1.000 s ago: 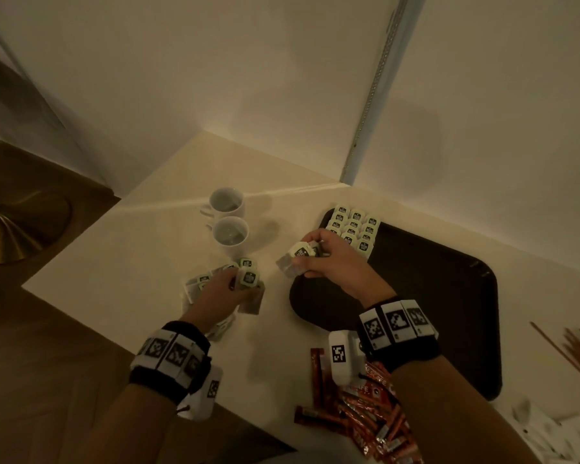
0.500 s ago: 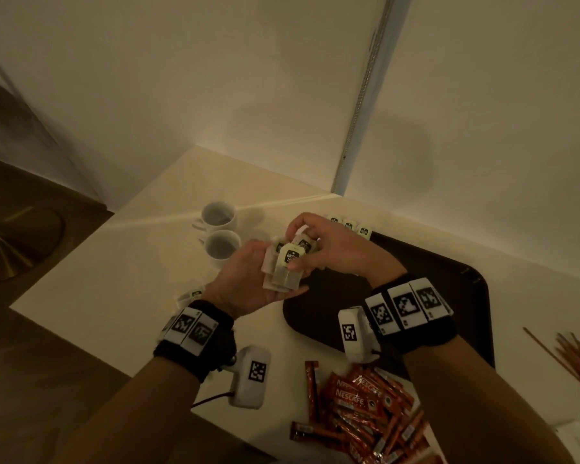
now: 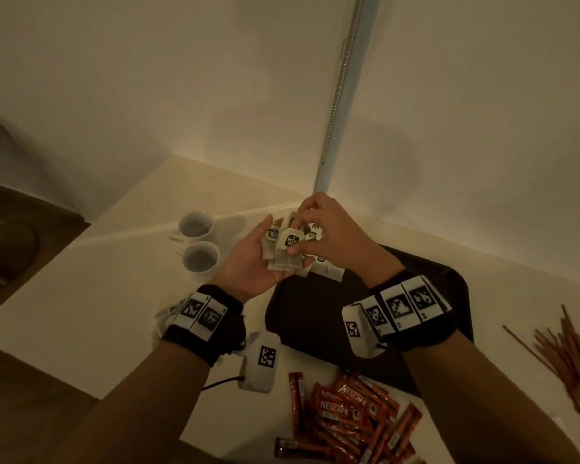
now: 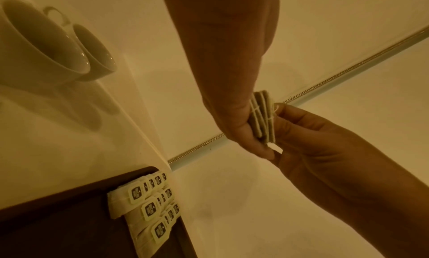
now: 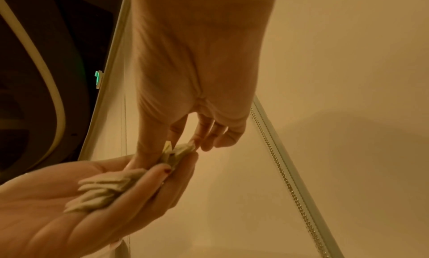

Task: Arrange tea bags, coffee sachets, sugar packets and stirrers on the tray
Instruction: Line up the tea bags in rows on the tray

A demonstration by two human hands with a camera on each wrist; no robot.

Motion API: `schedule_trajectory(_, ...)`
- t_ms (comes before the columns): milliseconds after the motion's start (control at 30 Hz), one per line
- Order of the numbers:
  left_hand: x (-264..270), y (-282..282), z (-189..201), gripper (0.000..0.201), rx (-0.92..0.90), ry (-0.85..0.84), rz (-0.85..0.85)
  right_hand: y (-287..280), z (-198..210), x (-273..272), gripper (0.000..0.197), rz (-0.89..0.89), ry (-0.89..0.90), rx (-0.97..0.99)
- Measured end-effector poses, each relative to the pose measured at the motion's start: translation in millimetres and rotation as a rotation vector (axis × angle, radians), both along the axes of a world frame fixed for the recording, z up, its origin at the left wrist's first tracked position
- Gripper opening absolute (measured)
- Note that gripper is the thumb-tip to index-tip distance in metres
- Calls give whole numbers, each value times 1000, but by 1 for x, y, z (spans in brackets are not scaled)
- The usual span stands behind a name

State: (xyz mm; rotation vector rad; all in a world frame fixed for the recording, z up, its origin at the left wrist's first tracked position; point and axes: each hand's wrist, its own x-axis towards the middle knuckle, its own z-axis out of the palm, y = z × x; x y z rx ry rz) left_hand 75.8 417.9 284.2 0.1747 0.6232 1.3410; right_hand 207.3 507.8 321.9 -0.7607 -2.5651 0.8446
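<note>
Head view: a loose stack of tea bags point(image 3: 283, 254), held above the tray point(image 3: 426, 272), could spill.

My left hand point(image 3: 248, 269) cups the stack palm up; my right hand point(image 3: 329, 229) pinches the top bag's tag. I judge the strings may snag, dragging extra bags onto the neat rows point(image 4: 150, 205) in the tray's far corner.

The only word that reads clearly is "NESCAFE", in white capitals on the red coffee sachets point(image 3: 345, 411) heaped on the worktop nearer the person than both hands. The paper tags of the tea bags point(image 3: 283, 249) held between the hands carry a dark printed badge, but its lettering is too small and blurred to make out. The tags on the tea bags on the tray point(image 4: 148, 203) are just as unreadable.
</note>
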Motion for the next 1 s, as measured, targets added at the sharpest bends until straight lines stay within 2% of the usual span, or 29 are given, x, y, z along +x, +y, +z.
schedule_trajectory(167, 2, 9, 2, 38, 56, -9, -15, 6, 7, 6, 18, 24, 73, -93)
schedule_trajectory(300, 7, 12, 1, 42, 90, 8, -78, 14, 16, 9, 22, 162, -58, -130)
schedule_trajectory(367, 8, 13, -1, 44, 99, 6, -90, 15, 22, 11, 24, 155, -87, -135)
schedule_trajectory(567, 6, 12, 2, 35, 84, 2, -62, 14, 60, 17, 4, -13, 178, -248)
schedule_trajectory(667, 5, 12, 7, 46, 130, 118, -25, 14, 74, 17, 1, -30, 208, -120)
schedule_trajectory(767, 11, 13, 20, 22, 231, 385, -1, 14, 85, 16, 5, -37, 180, 24)
schedule_trajectory(833, 17, 13, 29, 18, 290, 526, 45, 12, 91, 15, 4, -23, 183, 77)
schedule_trajectory(900, 21, 15, 34, 14, 307, 581, 83, 10, 96, 14, 4, -11, 185, 103)
schedule_trajectory(1000, 27, 18, 36, 6, 299, 565, 103, 9, 100, 12, 4, -32, 163, 117)
